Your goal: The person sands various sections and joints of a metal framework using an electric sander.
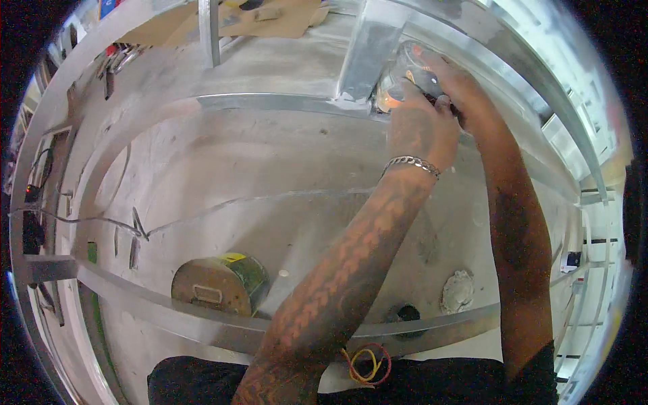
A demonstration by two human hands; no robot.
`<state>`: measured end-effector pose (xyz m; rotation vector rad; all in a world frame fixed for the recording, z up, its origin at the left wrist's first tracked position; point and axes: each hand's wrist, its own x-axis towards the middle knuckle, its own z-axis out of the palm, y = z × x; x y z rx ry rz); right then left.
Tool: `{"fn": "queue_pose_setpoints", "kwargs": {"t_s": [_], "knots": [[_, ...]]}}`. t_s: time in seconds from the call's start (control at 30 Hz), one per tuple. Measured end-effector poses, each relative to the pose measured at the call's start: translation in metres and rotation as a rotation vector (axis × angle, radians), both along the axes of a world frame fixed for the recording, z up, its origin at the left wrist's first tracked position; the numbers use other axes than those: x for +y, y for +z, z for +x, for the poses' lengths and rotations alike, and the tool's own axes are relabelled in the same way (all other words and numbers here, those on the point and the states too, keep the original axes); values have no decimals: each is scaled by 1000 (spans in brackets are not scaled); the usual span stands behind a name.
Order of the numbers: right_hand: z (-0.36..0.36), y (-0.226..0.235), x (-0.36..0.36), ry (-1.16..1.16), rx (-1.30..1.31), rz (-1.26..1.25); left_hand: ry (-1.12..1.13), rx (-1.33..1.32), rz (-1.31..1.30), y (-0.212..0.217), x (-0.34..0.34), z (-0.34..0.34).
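Observation:
Both arms reach forward to a corner of a silver metal frame (371, 54), where an upright meets a crossbar. My left hand (425, 128), with a chain bracelet (412, 162) at its wrist, is closed around the near side of a hand-held power tool (422, 77). On the tool's far right side, my right hand (453, 79) grips it too. The tool looks dark and grey with orange parts, and sits close against the upright. Its exact kind and working end are partly hidden by my fingers and blurred.
A round metal tin (219, 283) lies on its side on the floor beyond the near frame bar (297, 327). A thin cable (250, 198) crosses the floor. Nearer right are a whitish lump (458, 291) and a dark round piece (407, 313). Cardboard (270, 20) lies at the back.

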<state>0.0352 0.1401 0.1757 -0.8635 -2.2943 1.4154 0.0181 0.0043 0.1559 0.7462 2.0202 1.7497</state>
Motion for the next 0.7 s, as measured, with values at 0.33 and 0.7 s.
{"fn": "queue_pose_setpoints", "kwargs": {"t_s": [0.33, 0.7], "knots": [[-17, 3, 11, 15, 21, -90, 55, -20, -20, -7, 12, -12], [-27, -6, 27, -44, -45, -57, 100, 11, 14, -17, 20, -9]]}}
